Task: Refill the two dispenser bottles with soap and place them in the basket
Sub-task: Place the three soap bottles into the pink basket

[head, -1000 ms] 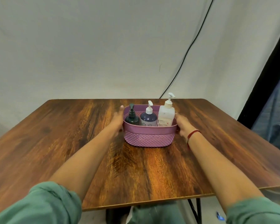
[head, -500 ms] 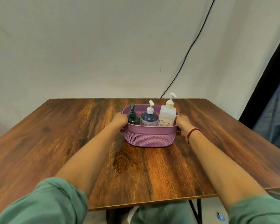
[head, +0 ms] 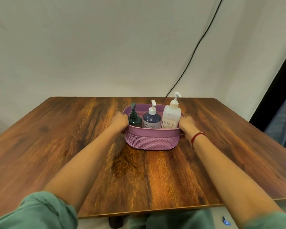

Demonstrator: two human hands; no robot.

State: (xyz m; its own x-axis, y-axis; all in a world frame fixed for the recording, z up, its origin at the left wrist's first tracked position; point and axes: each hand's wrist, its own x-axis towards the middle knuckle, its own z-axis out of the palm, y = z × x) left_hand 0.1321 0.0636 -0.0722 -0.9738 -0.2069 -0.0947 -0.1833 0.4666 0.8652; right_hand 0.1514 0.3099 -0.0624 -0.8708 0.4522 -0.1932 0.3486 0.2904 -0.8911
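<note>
Centre frame: purple basket on wooden table held dark green bottle, navy bottle and white bottle, its label reading "CHG". Left hand and right hand curled fingers round the basket's ends; black cable hung upper right.

Alt text: A purple basket stands mid-frame on a wooden table. Three pump bottles stand side by side along its near side: a dark green bottle at left, a dark blue bottle in the middle and a tall white bottle at right. Their pump heads rise above the rim and obstruct a reach from above. The left hand grips the basket's left end and the right hand grips its right end. Both forearms slant in from the lower corners, closing off both sides. Bare wood lies open at far left, at far right and between the forearms. A black cable hangs down the wall at upper right
</note>
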